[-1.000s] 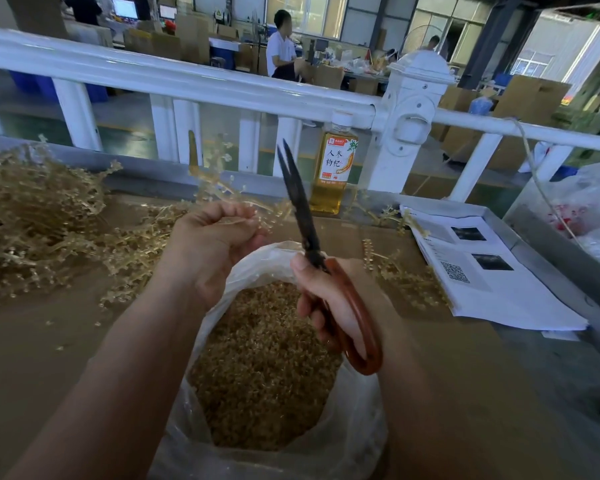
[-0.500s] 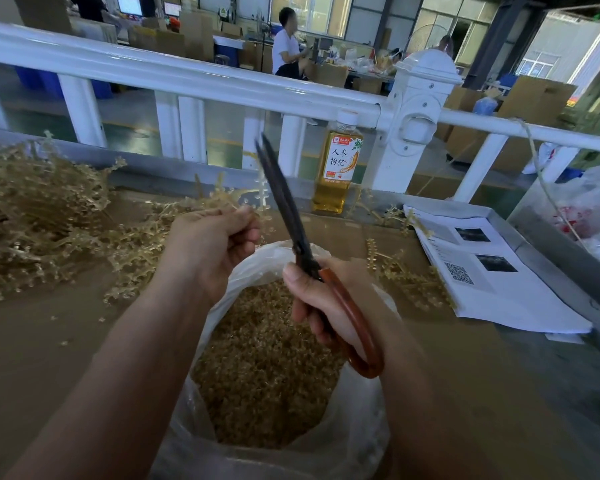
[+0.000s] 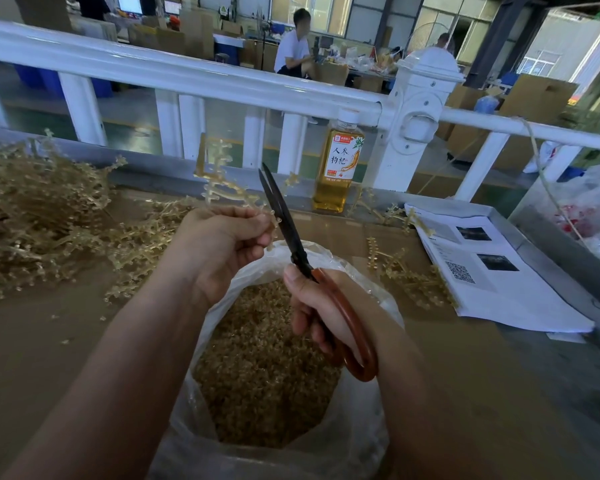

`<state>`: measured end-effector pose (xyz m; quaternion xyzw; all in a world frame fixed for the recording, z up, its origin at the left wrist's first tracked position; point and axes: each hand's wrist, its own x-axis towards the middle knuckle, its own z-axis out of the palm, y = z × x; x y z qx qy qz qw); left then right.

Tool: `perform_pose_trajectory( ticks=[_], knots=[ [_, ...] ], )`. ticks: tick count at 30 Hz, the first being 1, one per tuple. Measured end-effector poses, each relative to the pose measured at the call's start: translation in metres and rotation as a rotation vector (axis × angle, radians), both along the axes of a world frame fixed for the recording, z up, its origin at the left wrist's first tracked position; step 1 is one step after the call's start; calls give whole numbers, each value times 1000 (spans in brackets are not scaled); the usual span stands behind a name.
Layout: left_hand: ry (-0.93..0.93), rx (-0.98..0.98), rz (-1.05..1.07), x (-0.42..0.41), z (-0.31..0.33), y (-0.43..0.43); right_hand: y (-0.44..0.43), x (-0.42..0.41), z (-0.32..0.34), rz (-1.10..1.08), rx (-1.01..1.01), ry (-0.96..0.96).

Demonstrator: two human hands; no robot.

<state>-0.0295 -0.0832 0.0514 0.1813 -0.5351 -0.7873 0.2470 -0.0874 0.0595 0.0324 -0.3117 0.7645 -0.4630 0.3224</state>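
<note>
My left hand [image 3: 222, 247] has its grip clamped on the golden sprig [image 3: 222, 188] above the bag [image 3: 361, 427], just left of the scissors [image 3: 284, 220] gripped in my right hand [image 3: 323, 306], blades barely parted, pointing up and away.

Free brown table [image 3: 49, 358] at lower left and lower right, pile of gold twigs [image 3: 39, 216] blocking the left, open bag [image 3: 357, 455] filling the bottom middle, sprig [image 3: 222, 187] and scissors [image 3: 286, 220] sticking up in the middle, bottle [image 3: 338, 168] and white fence [image 3: 187, 72] across the top, papers [image 3: 520, 292] at right
</note>
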Motion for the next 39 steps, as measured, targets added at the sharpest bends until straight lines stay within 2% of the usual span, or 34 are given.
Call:
perform_pose_trajectory(
  ticks=[6,13,22,39],
  knots=[
    [-3,-28,84,0,1,-2,2,2,5,97,55,42],
    [-5,-169,217,1,-2,-5,2,2,8,141,106,29],
    [14,-154,308,5,-2,-11,1,1,4,167,126,28],
    [-61,-204,154,2,-3,-7,1,1,0,88,68,-48]
  ],
)
